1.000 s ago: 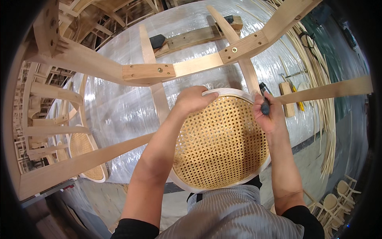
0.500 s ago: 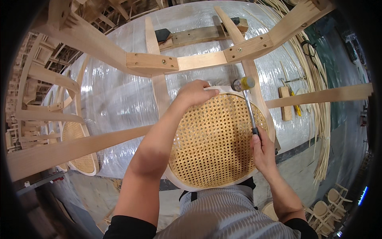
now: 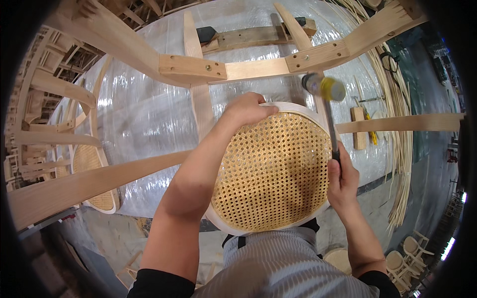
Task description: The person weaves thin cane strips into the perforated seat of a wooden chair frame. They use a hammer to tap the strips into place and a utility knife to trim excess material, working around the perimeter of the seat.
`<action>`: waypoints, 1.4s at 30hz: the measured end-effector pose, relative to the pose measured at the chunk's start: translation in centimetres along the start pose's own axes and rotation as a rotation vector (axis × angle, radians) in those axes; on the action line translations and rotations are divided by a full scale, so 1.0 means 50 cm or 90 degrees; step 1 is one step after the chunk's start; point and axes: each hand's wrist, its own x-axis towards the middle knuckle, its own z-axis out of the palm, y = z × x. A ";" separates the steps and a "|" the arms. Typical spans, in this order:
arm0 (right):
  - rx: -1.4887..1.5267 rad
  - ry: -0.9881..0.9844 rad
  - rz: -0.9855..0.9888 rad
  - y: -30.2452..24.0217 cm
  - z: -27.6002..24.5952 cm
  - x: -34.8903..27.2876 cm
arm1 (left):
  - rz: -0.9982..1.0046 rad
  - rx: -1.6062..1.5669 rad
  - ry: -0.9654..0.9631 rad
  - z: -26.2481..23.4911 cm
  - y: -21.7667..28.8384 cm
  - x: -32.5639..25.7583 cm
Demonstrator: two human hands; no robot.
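Note:
A round woven-cane seat (image 3: 273, 174) with a pale wooden rim lies in front of me, its near edge close to my waist. My left hand (image 3: 244, 109) grips the far rim, thumb on top and fingers out of sight over the edge. In my right hand (image 3: 344, 179) is the dark grip of a mallet (image 3: 332, 119). Its head, with a yellow face, is raised and a bit blurred beyond the seat's far right rim. The seat sits within a wooden chair frame (image 3: 256, 71), whose legs and curved rails reach out on both sides.
Plastic film covers the worktable (image 3: 149, 126). On the right are a wooden block (image 3: 357, 128), a yellow-handled tool (image 3: 370, 130) and long cane strips (image 3: 397, 164). Another caned seat (image 3: 88, 161) stands at left. Several chairs (image 3: 405, 258) are on the floor at lower right.
The mallet has swung up and to the right, away from the seat's far rim, along with my right hand. My left hand keeps its hold on the rim.

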 end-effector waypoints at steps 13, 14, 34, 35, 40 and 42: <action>-0.093 -0.121 0.082 0.051 -0.011 0.001 | -0.012 -0.017 -0.058 -0.010 0.023 -0.006; -0.084 -0.112 0.082 0.032 -0.018 0.019 | -0.007 -0.014 -0.041 -0.023 0.025 -0.003; 0.052 0.069 0.095 0.094 -0.043 -0.044 | -0.004 0.002 -0.008 -0.005 0.008 -0.008; 0.051 0.087 0.091 0.100 -0.050 -0.054 | 0.010 0.003 0.002 -0.005 0.004 -0.011; 0.060 0.091 0.130 0.125 -0.088 -0.143 | 0.103 -0.027 0.082 0.005 -0.012 -0.040; 0.057 0.110 0.109 0.145 -0.083 -0.164 | 0.190 -0.052 0.251 0.024 -0.015 -0.050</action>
